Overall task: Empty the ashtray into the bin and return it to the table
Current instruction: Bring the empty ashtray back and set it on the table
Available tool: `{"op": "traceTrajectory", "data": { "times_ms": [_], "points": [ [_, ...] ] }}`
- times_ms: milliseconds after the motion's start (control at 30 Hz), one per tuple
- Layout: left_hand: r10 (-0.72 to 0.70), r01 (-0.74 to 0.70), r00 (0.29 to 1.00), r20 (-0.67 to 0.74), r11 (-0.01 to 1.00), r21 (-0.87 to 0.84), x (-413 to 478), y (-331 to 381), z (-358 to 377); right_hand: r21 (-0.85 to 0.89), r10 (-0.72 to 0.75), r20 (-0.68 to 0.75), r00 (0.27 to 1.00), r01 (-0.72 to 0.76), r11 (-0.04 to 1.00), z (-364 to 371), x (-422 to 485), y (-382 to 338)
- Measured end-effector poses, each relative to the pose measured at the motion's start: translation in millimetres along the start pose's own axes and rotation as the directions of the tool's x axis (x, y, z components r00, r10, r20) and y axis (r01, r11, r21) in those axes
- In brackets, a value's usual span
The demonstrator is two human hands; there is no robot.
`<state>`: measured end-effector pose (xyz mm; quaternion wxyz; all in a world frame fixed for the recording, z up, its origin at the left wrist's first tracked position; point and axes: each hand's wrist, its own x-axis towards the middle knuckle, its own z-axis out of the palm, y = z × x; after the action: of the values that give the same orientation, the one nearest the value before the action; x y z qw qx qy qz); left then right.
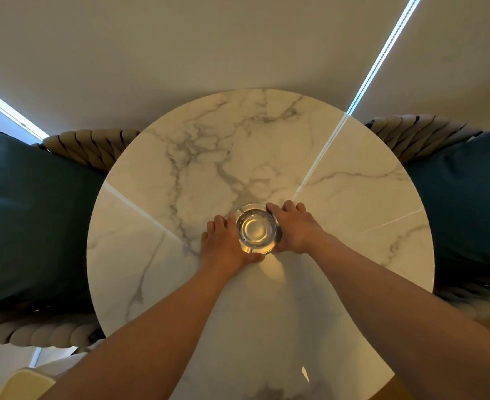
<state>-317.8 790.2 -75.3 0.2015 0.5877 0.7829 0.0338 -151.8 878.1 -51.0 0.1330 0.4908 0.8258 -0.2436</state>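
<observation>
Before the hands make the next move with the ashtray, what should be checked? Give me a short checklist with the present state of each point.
1. Left hand touches the ashtray on its left side: ok.
2. Right hand touches its right side: ok.
3. Ashtray rests flat on the marble table: ok, it looks level.
4. Ashtray is empty: ok, the glass bowl looks clear, with no ash or butts visible.
5. Table around the ashtray is free of other objects: ok.
6. Bin position: cannot tell, no bin is in view.

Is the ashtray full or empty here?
Empty: the glass ashtray sits upright on the table, its clear bowl showing no ash or butts.
</observation>
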Motion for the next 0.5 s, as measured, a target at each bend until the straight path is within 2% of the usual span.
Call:
{"op": "traceTrajectory", "data": {
  "times_ms": [500],
  "points": [
    [0.022, -0.023, 0.999, 0.029, 1.0, 0.004, 9.4, -0.3, -3.1, 0.03, 0.025, -0.003, 1.0, -0.025, 0.999, -0.7, 1.3, -0.6]
  ]
}}
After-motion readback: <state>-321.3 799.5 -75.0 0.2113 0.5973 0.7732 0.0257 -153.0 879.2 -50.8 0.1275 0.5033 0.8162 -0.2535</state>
